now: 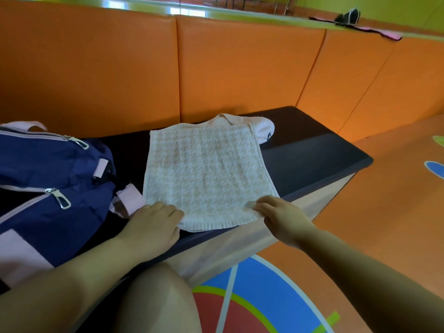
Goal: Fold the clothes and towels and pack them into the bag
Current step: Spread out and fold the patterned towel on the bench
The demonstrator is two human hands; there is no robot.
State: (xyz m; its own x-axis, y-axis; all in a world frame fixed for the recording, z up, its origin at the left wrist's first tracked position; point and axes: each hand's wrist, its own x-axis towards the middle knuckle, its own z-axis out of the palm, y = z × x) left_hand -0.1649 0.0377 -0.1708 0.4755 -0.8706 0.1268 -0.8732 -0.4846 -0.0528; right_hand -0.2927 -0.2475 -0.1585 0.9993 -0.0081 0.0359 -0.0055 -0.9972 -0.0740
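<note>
hidden: we can't see our left palm or thumb, only the back of the left hand (153,222); whether it pinches the cloth edge underneath, we cannot tell.
cut off: bag (45,188) runs out of frame at the left and near edge; its main opening isn't visible to us.
hard to make out: pink garment (262,127) under the far right corner of the towel, mostly covered, type unclear. Dark item (348,16) on the far ledge, too small to identify.
left grip: fingers lie flat and together on the near left corner of the towel (206,174), pressing it to the bench (312,150).
right grip: our right hand (283,217) pinches the near right hem of the towel, fingertips closed on the ribbed edge.
towel: pale pink houndstooth weave, spread flat on the dark bench seat, centre of scene, near edge at the bench lip.
bag: navy with pink trim, two zip pulls showing, just left of the towel; a pink strap end touches the towel's left side.
</note>
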